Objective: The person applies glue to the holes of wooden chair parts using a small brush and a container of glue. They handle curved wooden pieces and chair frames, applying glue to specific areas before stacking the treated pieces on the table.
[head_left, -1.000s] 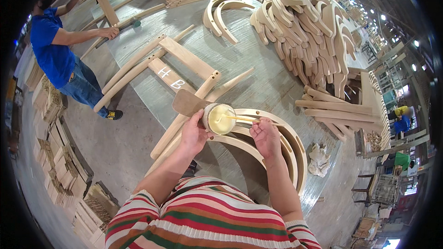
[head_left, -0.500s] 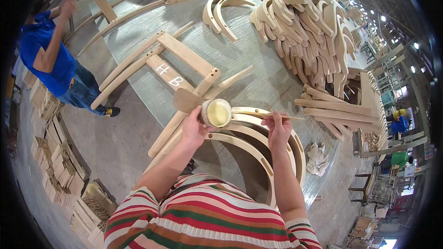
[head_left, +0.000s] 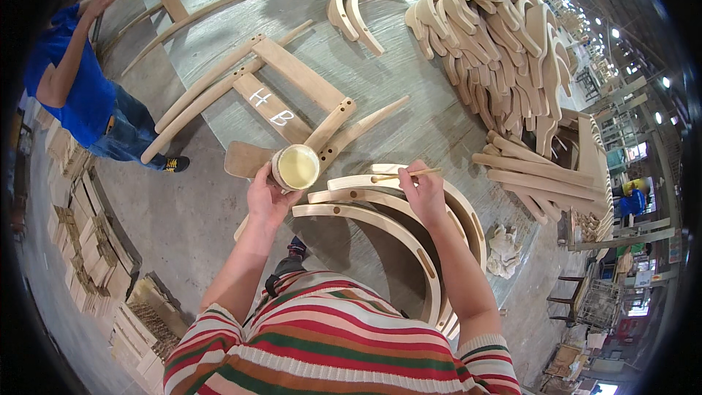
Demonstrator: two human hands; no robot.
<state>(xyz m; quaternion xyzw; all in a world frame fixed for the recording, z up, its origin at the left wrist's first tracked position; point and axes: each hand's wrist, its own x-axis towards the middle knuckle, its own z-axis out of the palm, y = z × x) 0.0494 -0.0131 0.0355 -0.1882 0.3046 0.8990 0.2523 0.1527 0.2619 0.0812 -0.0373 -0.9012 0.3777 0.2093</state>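
Observation:
In my left hand (head_left: pixel 267 201) is a round tub (head_left: pixel 298 167) of pale yellow, creamy liquid, its open top facing up. My right hand (head_left: pixel 424 194) pinches a thin wooden stick (head_left: pixel 391 175). The stick's left tip is over or touching the end of one of several curved wooden chair parts (head_left: pixel 363 214) with holes and slots, which lie nested in front of me. A flat brown wooden piece (head_left: pixel 245 159) shows just left of the tub. Beyond is a wooden frame (head_left: pixel 303 77) with white chalk marks.
A big pile of curved wooden parts (head_left: pixel 497 51) stands at the far right, with straight sticks (head_left: pixel 541 175) below it. A crumpled white cloth (head_left: pixel 503 251) lies at the table's right edge. A person in blue (head_left: pixel 88 102) stands at the left. Two curved parts (head_left: pixel 358 11) lie farther back.
My left hand has moved left with the tub, uncovering the ends of the curved parts. My right hand has shifted slightly left with the stick, its tip now at a curved part's end.

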